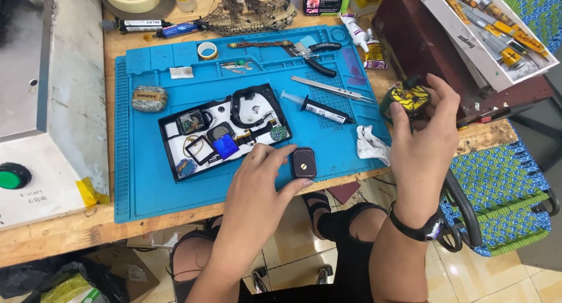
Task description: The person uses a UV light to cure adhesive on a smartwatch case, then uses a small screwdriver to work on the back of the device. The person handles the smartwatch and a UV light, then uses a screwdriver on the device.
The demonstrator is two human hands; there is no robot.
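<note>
My left hand [260, 183] pinches a small dark rounded-square part [304, 162] against the blue work mat [140, 180] near its front edge. Raised above the mat's right edge, my right hand [424, 136] is closed around a small round yellow-and-black object [410, 98]. A black tray [170, 162] with a white bottom lies left of my left hand and holds several small parts, among them a blue square chip [225, 146] and a black strap loop [249, 107].
On the mat lie a syringe [319, 108], tweezers [331, 88], pliers [313, 54], a tape roll [207, 50] and a crumpled white tissue [372, 144]. A dark box [421, 45] with a tray of tools stands right. A grey machine with a green button [13, 175] is left.
</note>
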